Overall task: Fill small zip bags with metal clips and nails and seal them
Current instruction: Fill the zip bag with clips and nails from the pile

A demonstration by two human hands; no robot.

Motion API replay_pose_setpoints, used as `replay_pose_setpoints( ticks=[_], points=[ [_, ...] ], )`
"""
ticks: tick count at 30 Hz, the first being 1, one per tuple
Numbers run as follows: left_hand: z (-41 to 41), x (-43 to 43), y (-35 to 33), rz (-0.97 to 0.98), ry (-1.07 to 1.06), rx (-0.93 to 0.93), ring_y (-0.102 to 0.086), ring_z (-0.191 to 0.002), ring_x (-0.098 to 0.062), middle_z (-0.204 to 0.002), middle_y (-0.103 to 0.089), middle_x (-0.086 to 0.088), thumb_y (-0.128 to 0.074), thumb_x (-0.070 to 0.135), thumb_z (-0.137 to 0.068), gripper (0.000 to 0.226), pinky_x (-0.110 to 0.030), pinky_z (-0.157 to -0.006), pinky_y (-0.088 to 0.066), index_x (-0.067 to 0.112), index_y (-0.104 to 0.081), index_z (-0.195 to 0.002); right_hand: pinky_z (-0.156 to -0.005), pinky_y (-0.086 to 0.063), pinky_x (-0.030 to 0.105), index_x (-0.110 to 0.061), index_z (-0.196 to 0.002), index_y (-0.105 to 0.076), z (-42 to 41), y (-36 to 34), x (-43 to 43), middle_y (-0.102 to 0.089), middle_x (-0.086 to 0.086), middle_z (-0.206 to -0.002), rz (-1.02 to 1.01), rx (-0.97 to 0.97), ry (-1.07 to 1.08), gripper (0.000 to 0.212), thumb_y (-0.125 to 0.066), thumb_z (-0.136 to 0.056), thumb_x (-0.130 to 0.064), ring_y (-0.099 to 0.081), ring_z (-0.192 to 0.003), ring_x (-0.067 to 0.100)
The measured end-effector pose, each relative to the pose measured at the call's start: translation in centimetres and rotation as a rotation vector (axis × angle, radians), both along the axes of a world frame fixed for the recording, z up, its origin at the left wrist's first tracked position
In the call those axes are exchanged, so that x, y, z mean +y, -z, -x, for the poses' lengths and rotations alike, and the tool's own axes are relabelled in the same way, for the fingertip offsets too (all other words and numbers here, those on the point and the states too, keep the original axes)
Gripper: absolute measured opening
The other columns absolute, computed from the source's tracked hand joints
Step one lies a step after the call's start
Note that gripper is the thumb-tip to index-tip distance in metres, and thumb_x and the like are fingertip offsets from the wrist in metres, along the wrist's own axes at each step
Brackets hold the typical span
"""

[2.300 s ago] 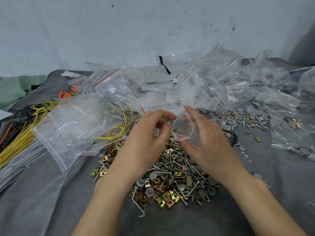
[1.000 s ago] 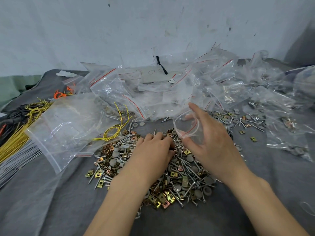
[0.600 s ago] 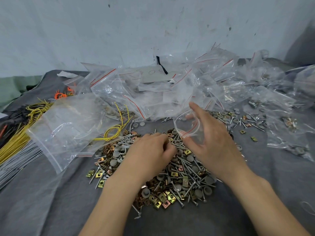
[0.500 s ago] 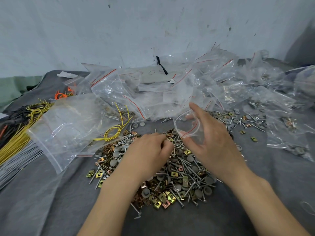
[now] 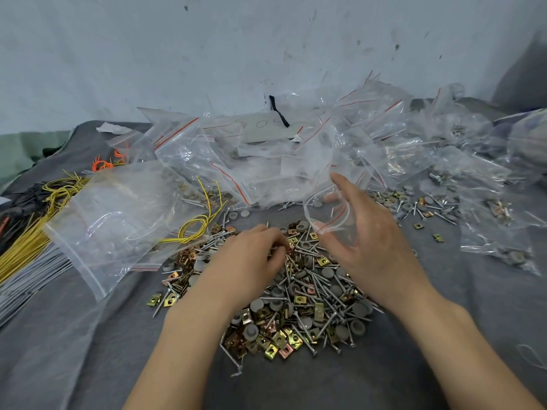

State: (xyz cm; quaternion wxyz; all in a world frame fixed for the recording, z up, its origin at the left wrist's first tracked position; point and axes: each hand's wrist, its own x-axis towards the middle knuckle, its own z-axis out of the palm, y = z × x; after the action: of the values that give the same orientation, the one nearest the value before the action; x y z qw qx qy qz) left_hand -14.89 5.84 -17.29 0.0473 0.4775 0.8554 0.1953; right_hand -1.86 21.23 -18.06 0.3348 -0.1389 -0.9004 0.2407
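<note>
A heap of brass-coloured metal clips, grey caps and long nails [image 5: 299, 303] lies on the grey cloth in front of me. My right hand [image 5: 370, 247] holds a small clear zip bag [image 5: 328, 214] with a red seal line, mouth open, just above the heap's far edge. My left hand [image 5: 251, 261] rests palm down on the heap, its fingertips curled into the pieces at the top; whether they pinch one is hidden.
A mound of clear zip bags [image 5: 296, 155] lies behind the heap, some filled ones at the right [image 5: 500, 232]. A large clear bag [image 5: 118, 220] and yellow wire bundles [image 5: 38, 232] lie at the left. Loose nails and caps [image 5: 420, 208] are scattered at the right.
My left hand came down from the bag's mouth onto the heap and its fingers have been working among the pieces. My right hand keeps the bag in the same place.
</note>
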Motion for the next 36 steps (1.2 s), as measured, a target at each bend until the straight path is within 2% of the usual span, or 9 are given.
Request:
replay_pose_setpoints(
  ticks=[4, 10, 14, 20, 24, 26, 27, 30, 36],
  points=[
    [-0.6, 0.5, 0.3, 0.042, -0.015, 0.125, -0.046, -0.117, -0.018, -0.122, -0.057, 0.009, -0.042, 0.036, -0.102, 0.026, -0.04, -0.101, -0.038, 0.034, -0.058, -0.122, -0.112, -0.037, 0.045, -0.032, -0.153, -0.025, -0.1, -0.2, -0.1, -0.056, -0.015, -0.127, 0.02, -0.004, 0.0, 0.072, -0.047, -0.088, -0.054, -0.048, -0.12, 0.003],
    [-1.8, 1.6, 0.7, 0.076, 0.083, 0.186, -0.042, -0.126, -0.018, -0.134, -0.051, 0.012, -0.04, 0.046, -0.102, 0.035, -0.037, -0.103, -0.033, 0.041, -0.051, -0.134, -0.112, -0.035, 0.043, -0.035, -0.152, -0.022, 0.0, -0.2, -0.2, -0.055, -0.015, -0.128, 0.022, -0.021, -0.004, 0.073, -0.045, -0.086, -0.054, -0.048, -0.123, 0.008],
    [-1.7, 1.9, 1.1, 0.108, 0.074, 0.216, -0.045, -0.122, -0.019, -0.13, -0.052, 0.011, -0.041, 0.047, -0.101, 0.029, -0.037, -0.103, -0.032, 0.043, -0.054, -0.128, -0.114, -0.035, 0.045, -0.033, -0.153, -0.023, 0.0, -0.2, -0.2, -0.055, -0.014, -0.13, 0.021, -0.021, -0.003, 0.072, -0.044, -0.087, -0.055, -0.049, -0.125, 0.009],
    [-1.3, 1.8, 1.0, 0.016, 0.028, 0.221, -0.051, -0.112, -0.017, -0.114, -0.058, 0.009, -0.044, 0.047, -0.1, 0.022, -0.036, -0.098, -0.037, 0.03, -0.056, -0.106, -0.11, -0.036, 0.037, -0.032, -0.153, -0.024, 0.0, -0.1, -0.1, -0.055, -0.016, -0.127, 0.011, -0.014, 0.0, 0.072, -0.046, -0.088, -0.054, -0.047, -0.12, 0.003],
    [-0.3, 1.0, -0.3, -0.307, -0.114, -0.012, -0.064, -0.079, -0.011, -0.087, -0.069, 0.008, -0.055, 0.041, -0.097, 0.015, -0.037, -0.077, -0.053, 0.026, -0.058, -0.094, -0.11, -0.038, 0.041, -0.029, -0.153, -0.025, 0.1, 0.1, -0.2, -0.056, -0.013, -0.128, -0.004, -0.011, -0.008, 0.072, -0.046, -0.088, -0.054, -0.051, -0.12, 0.008],
    [-0.1, 0.6, -1.0, -0.511, -0.183, -0.068, -0.059, -0.064, -0.002, -0.072, -0.065, 0.011, -0.06, 0.037, -0.095, 0.013, -0.025, -0.063, -0.051, 0.027, -0.056, -0.086, -0.11, -0.037, 0.041, -0.029, -0.152, -0.025, 0.2, 0.2, -0.4, -0.057, -0.012, -0.127, -0.011, -0.021, -0.017, 0.073, -0.046, -0.088, -0.055, -0.051, -0.12, 0.01],
    [-0.2, 0.4, -1.4, -0.587, -0.192, -0.077, -0.059, -0.065, -0.001, -0.071, -0.064, 0.013, -0.062, 0.036, -0.094, 0.014, -0.016, -0.058, -0.046, 0.029, -0.055, -0.084, -0.111, -0.037, 0.04, -0.03, -0.152, -0.024, 0.2, 0.2, -0.4, -0.057, -0.011, -0.127, -0.015, -0.027, -0.021, 0.073, -0.045, -0.087, -0.056, -0.051, -0.121, 0.011],
    [-1.0, 0.4, -2.4, -0.695, -0.133, -0.145, -0.06, -0.072, 0.002, -0.085, -0.065, 0.022, -0.065, 0.033, -0.093, 0.012, -0.01, -0.06, -0.043, 0.031, -0.057, -0.085, -0.11, -0.033, 0.034, -0.031, -0.153, -0.023, 0.3, 0.2, -0.4, -0.057, -0.011, -0.127, -0.025, -0.035, -0.014, 0.074, -0.046, -0.087, -0.058, -0.049, -0.121, 0.009],
    [-2.2, 1.3, -3.1, -0.661, 0.032, -0.205, -0.057, -0.072, 0.006, -0.085, -0.065, 0.023, -0.07, 0.03, -0.09, 0.008, -0.005, -0.063, -0.038, 0.03, -0.066, -0.097, -0.112, -0.032, 0.036, -0.027, -0.152, -0.029, 0.3, 0.3, -0.5, -0.056, -0.01, -0.131, -0.032, -0.049, -0.016, 0.072, -0.059, -0.089, -0.044, -0.046, -0.122, 0.006]
  ],
)
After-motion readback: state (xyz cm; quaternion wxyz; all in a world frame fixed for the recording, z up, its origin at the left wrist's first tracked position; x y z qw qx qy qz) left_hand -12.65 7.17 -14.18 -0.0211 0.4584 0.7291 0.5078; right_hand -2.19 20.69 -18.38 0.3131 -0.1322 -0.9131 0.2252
